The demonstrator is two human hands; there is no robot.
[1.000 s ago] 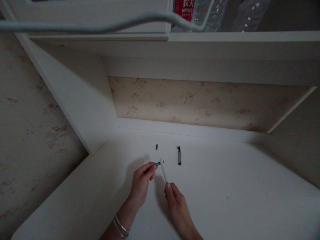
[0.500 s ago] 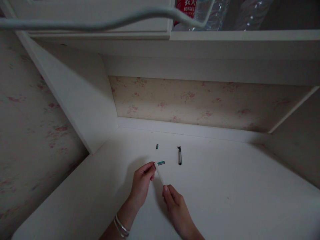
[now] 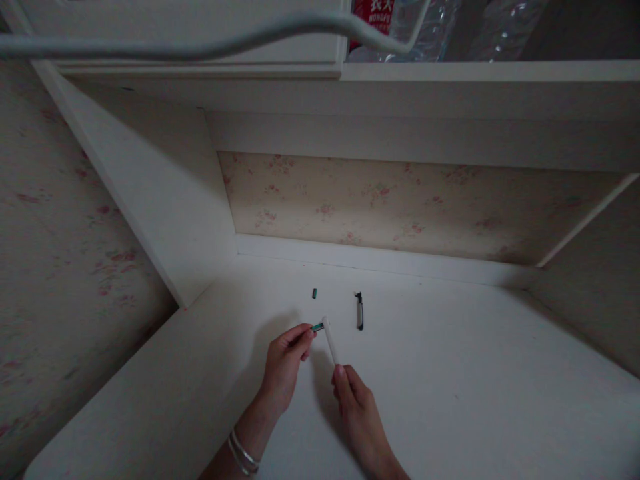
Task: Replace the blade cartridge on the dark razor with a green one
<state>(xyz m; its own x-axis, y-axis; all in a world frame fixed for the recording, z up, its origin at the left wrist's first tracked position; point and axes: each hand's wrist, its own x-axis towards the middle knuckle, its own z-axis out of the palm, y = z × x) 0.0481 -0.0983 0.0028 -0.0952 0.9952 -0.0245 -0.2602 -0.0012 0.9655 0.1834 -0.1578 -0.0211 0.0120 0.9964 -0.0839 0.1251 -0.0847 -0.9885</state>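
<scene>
My left hand point(image 3: 287, 357) pinches one end of a green-and-black razor cartridge point(image 3: 318, 327) between thumb and fingertips. My right hand point(image 3: 357, 407) is closed round the lower end of a slim white stick with a rounded tip point(image 3: 330, 341), toothbrush-like, though no bristles show. Its tip meets the free right end of the cartridge. Beyond my hands, a second small razor cartridge point(image 3: 315, 293) lies on the white tabletop point(image 3: 440, 373). To its right rests a black-and-grey razor handle point(image 3: 360, 312).
A white side panel point(image 3: 155, 173) bounds the surface on the left, with a low ledge point(image 3: 380, 257) along the back. Overhead, a cabinet shelf point(image 3: 475, 71) holds plastic bottles point(image 3: 420, 30). A pale curved bar point(image 3: 225, 45) crosses the top of the view.
My right hand and the white stick have moved slightly right. The stick's tip has slid from the cartridge's left end to its right end; my left hand has stayed put.
</scene>
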